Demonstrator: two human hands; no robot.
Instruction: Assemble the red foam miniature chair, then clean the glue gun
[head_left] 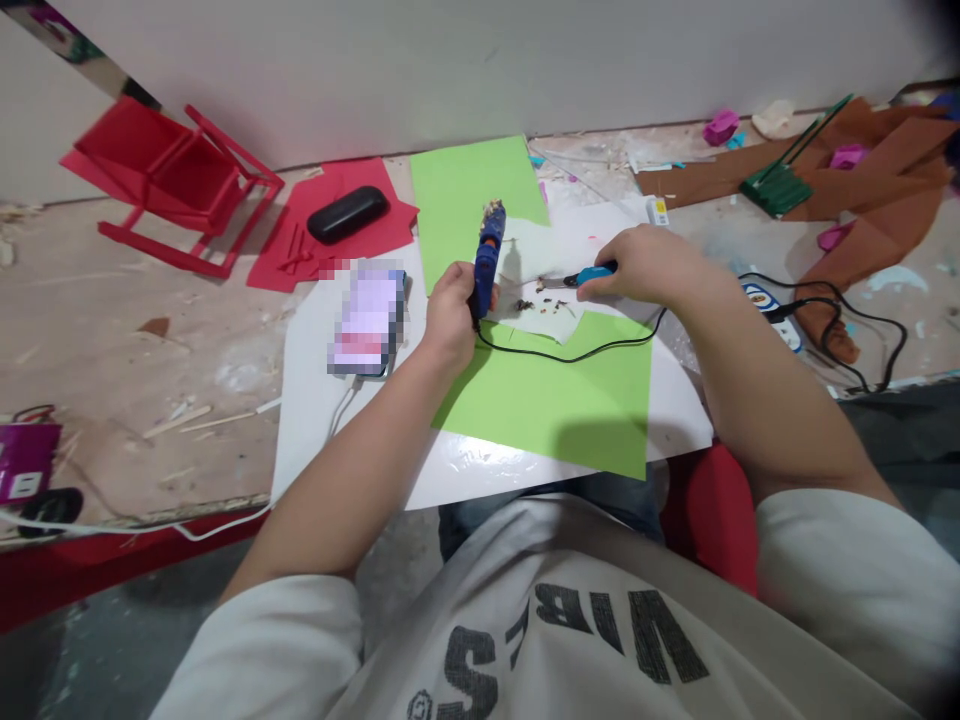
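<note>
My left hand (452, 318) is wrapped round a blue glue gun (487, 262), held upright with its crusted tip pointing away from me. My right hand (643, 264) grips a utility knife (595, 274) with a blue handle. Its blade points left, over a white paper scrap (568, 322), and the blade end is close to small dark bits (525, 305) lying there. Whether the blade touches the paper I cannot tell. A black cord (568, 357) runs from the glue gun's base to the right, passing over light green paper (540, 400).
A phone (367, 320) on a white cable lies left of my hand. Behind it are red paper (300, 200), a black case (348, 214) and a red rocking chair model (172, 190). To the right are a power strip (772, 317), brown sheets (885, 210) and a small green chair model (778, 190).
</note>
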